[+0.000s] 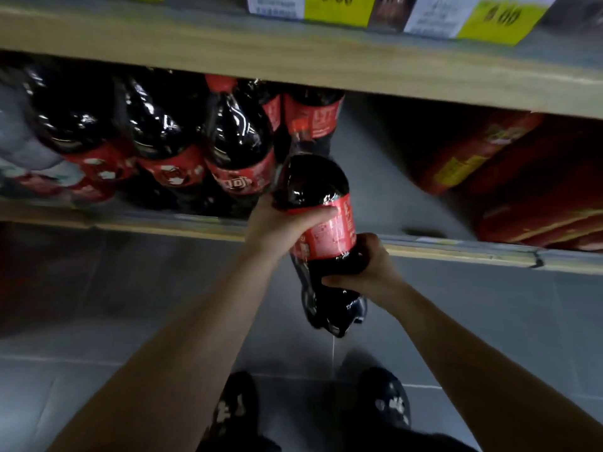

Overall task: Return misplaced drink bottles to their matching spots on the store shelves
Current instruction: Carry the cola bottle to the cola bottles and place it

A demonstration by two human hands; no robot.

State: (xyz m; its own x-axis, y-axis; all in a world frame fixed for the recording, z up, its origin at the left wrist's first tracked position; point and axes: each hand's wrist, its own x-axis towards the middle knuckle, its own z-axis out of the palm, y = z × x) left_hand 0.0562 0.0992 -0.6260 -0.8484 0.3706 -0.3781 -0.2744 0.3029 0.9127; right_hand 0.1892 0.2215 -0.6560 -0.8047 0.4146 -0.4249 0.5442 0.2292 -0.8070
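A large cola bottle (321, 187) with dark liquid, a red label and a red cap hangs tilted in front of the lower shelf (456, 247), cap pointing into the shelf. My left hand (280, 225) wraps its upper body at the label. My right hand (362, 267) grips the lower body near the base. Both hands hold it just over the shelf's front edge. To its left stands a row of matching cola bottles (239, 148) on the same shelf. A bare grey gap (368, 177) lies right behind the held bottle.
Red boxed goods (509, 177) fill the shelf's right part. The upper shelf board (293, 60) overhangs closely, with yellow and white price tags (339, 8) on it. Grey tiled floor (130, 321) and my dark shoes (235, 409) are below.
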